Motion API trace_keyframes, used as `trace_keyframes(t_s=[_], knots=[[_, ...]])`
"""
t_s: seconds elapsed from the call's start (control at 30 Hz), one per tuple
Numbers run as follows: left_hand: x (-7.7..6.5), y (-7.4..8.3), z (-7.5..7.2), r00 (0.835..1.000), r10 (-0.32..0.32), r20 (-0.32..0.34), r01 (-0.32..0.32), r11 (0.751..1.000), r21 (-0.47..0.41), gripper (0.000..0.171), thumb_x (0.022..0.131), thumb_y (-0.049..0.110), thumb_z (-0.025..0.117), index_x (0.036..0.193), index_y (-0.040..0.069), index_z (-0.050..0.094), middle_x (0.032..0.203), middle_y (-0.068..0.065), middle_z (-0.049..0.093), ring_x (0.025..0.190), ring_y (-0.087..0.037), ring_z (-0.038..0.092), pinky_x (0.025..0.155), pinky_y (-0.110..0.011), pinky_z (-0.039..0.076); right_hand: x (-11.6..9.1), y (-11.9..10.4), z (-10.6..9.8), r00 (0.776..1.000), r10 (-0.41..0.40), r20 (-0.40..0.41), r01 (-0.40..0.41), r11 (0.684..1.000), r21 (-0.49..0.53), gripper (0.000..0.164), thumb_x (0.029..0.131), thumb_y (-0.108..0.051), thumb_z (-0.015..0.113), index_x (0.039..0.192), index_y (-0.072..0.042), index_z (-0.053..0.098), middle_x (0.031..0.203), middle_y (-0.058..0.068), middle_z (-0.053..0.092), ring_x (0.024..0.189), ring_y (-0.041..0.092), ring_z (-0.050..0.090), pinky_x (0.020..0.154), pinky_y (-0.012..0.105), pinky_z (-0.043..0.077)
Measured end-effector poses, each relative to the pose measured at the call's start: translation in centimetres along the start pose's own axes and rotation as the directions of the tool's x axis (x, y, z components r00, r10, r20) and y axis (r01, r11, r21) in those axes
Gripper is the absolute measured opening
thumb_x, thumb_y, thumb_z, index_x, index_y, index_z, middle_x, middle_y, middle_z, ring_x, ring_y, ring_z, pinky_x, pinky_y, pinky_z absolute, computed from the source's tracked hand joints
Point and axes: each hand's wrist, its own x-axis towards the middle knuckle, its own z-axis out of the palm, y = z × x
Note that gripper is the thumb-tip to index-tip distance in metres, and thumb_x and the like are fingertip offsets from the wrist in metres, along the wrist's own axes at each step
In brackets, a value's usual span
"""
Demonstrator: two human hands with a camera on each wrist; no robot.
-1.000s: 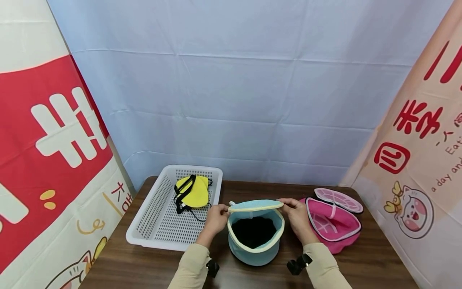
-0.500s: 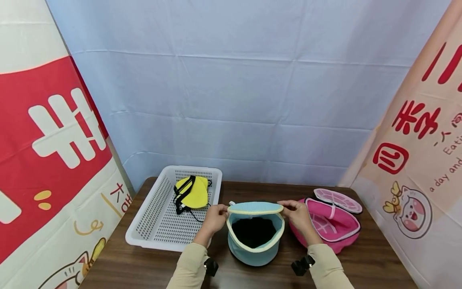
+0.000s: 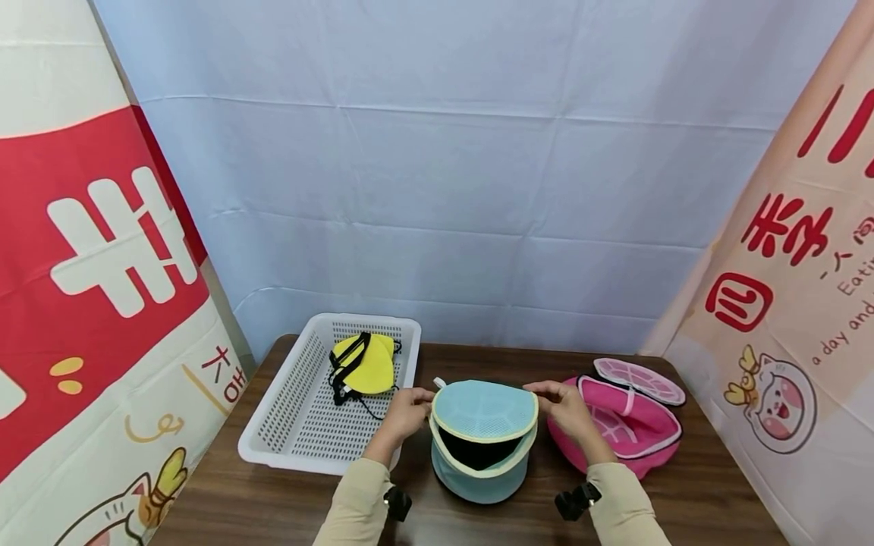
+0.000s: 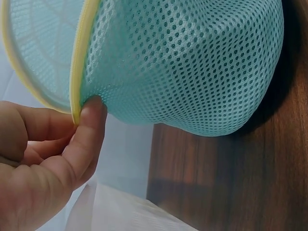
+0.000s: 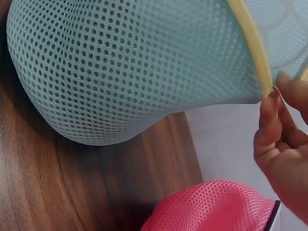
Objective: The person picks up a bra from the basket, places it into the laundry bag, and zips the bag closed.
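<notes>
A round light-blue mesh laundry bag with yellow trim stands upright on the table, dark fabric inside it. Its lid flap hangs partly over the opening, leaving a gap at the front. My left hand pinches the yellow rim at the bag's left side, thumb and fingers around the edge in the left wrist view. At the opposite side my right hand pinches the rim near the lid's hinge; the right wrist view shows its fingertips on the yellow trim.
To the left, a white perforated basket holds a yellow item with black straps. An unzipped pink mesh bag with its lid folded back lies just right of my right hand. Brown wooden table beneath; cloth hangings around.
The light-blue lid has tipped forward and down, from nearly edge-on to covering most of the opening. Both hands stay at the rim's sides.
</notes>
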Motion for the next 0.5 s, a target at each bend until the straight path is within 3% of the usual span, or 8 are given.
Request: trace_keyframes(t_s=[0.07, 0.2, 0.37, 0.5], knots=[[-0.08, 0.12, -0.03, 1.000, -0.016, 0.012, 0.016, 1.000, -0.018, 0.019, 0.092, -0.002, 0.050, 0.104, -0.006, 0.065, 0.085, -0.009, 0.062, 0.066, -0.018, 0.059, 0.059, -0.037, 0.052, -0.10, -0.02, -0.07, 0.999, 0.021, 0.029, -0.021, 1.000, 0.018, 0.022, 0.089, -0.001, 0.059, 0.108, 0.011, 0.063, 0.106, 0.018, 0.064, 0.087, 0.005, 0.056, 0.070, 0.026, 0.048], [-0.21, 0.24, -0.01, 0.999, -0.051, 0.018, 0.052, 0.996, -0.070, 0.021, 0.092, -0.002, 0.048, 0.104, -0.007, 0.064, 0.087, -0.011, 0.062, 0.070, -0.018, 0.060, 0.063, -0.038, 0.053, -0.25, -0.09, -0.13, 0.995, 0.065, 0.071, -0.069, 0.996, 0.056, 0.024, 0.092, 0.001, 0.051, 0.110, 0.013, 0.060, 0.105, 0.020, 0.063, 0.080, 0.011, 0.059, 0.069, 0.032, 0.049], [-0.25, 0.20, 0.15, 0.998, -0.055, 0.000, 0.055, 0.994, -0.099, 0.021, 0.094, 0.004, 0.049, 0.106, -0.007, 0.064, 0.088, -0.011, 0.061, 0.072, -0.018, 0.061, 0.068, -0.042, 0.053, -0.38, -0.26, 0.07, 0.996, 0.088, 0.026, -0.087, 0.996, -0.035, 0.027, 0.091, -0.012, 0.061, 0.110, 0.007, 0.063, 0.100, 0.014, 0.065, 0.083, 0.013, 0.056, 0.071, 0.030, 0.047], [-0.14, 0.05, 0.32, 1.000, -0.011, -0.022, 0.010, 0.999, -0.053, 0.019, 0.091, 0.007, 0.059, 0.102, -0.006, 0.065, 0.084, -0.010, 0.062, 0.068, -0.020, 0.061, 0.062, -0.037, 0.053, -0.26, -0.24, 0.42, 0.996, 0.091, -0.018, -0.093, 0.991, -0.099, 0.026, 0.085, -0.011, 0.068, 0.105, 0.005, 0.065, 0.093, 0.012, 0.065, 0.080, 0.016, 0.055, 0.068, 0.029, 0.046]])
